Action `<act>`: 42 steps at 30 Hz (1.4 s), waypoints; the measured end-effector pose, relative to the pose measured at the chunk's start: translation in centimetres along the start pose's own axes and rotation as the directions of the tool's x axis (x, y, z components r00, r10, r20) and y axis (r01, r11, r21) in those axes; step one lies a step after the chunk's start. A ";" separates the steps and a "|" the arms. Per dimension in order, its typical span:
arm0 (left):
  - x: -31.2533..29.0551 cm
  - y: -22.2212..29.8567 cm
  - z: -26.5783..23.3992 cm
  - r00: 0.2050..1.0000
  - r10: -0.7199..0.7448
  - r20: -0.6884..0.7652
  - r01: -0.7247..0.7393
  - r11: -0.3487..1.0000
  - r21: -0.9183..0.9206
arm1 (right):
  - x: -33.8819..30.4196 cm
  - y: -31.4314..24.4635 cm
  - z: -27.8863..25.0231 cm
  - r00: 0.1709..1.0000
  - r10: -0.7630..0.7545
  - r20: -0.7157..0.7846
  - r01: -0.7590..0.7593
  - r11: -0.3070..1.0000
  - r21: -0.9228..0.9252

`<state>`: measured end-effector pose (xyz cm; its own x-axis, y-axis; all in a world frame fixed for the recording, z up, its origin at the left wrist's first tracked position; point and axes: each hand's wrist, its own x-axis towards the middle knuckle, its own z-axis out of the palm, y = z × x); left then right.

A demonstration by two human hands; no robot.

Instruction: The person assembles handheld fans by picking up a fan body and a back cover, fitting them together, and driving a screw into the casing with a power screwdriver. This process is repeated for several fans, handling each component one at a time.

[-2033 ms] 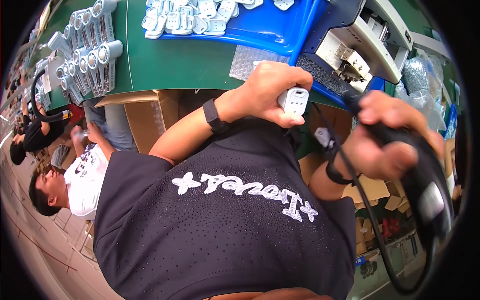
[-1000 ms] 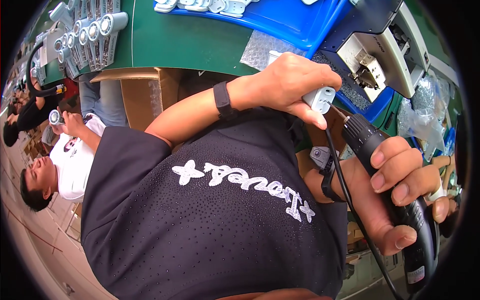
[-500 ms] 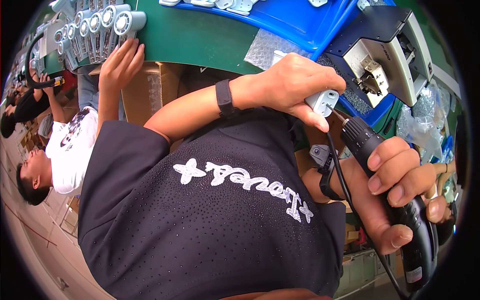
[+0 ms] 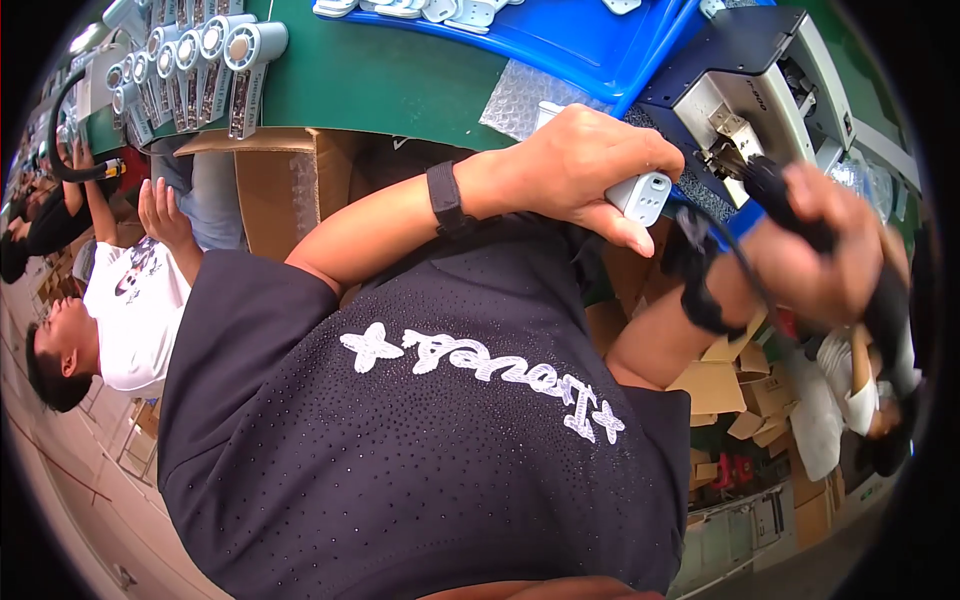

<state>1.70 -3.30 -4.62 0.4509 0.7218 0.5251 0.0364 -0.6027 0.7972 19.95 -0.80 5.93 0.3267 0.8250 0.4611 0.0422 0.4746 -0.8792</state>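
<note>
My left hand (image 4: 590,165) is closed round a pale plastic part (image 4: 642,197) whose exposed end has a slot and small holes. The hand hides most of the part. On the right, my right hand (image 4: 825,250) grips a black electric screwdriver (image 4: 790,205), both blurred by motion. The screwdriver's nose is at the open front of a metal screw feeder (image 4: 735,145); I cannot tell whether its tip touches. A black cord (image 4: 735,245) runs past my right wrist.
Several pale blue handheld fans (image 4: 245,50) stand in rows at the far left of the green table (image 4: 380,85). A blue tray (image 4: 560,45) holds pale plastic pieces. Bubble wrap (image 4: 515,100) lies beside it. Cardboard boxes (image 4: 275,190) stand below; a person in white (image 4: 140,320) sits at left.
My right hand has swung the screwdriver up and away from the pale part to the screw feeder. My left hand keeps its hold. The neighbour's hand has left the fans and dropped lower.
</note>
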 end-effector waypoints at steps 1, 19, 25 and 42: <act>0.1 -0.1 0.1 1.000 -0.003 0.000 0.003 1.000 0.006 | 0.2 0.9 1.0 0.999 -0.002 -0.048 -0.008 0.979 -0.205; 0.0 -0.2 -0.8 1.000 0.015 -0.024 -0.016 0.999 -0.029 | -4.1 -7.4 2.1 0.946 -0.001 0.324 -0.120 0.927 0.355; 0.4 0.6 -0.8 0.999 -0.037 -0.022 0.036 0.998 -0.047 | -4.4 -7.3 3.1 0.947 -0.040 0.319 -0.079 0.933 0.351; 16.8 -16.0 -24.9 0.951 -0.111 0.290 -0.213 0.445 0.870 | 0.2 3.3 10.6 0.910 0.357 0.209 -0.169 0.782 -0.600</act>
<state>-13.50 26.91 -1.14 0.6831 0.6543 0.3244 0.6958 -0.7180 -0.0170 10.15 4.20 4.42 0.1151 0.9847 0.1312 0.5447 0.0479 -0.8372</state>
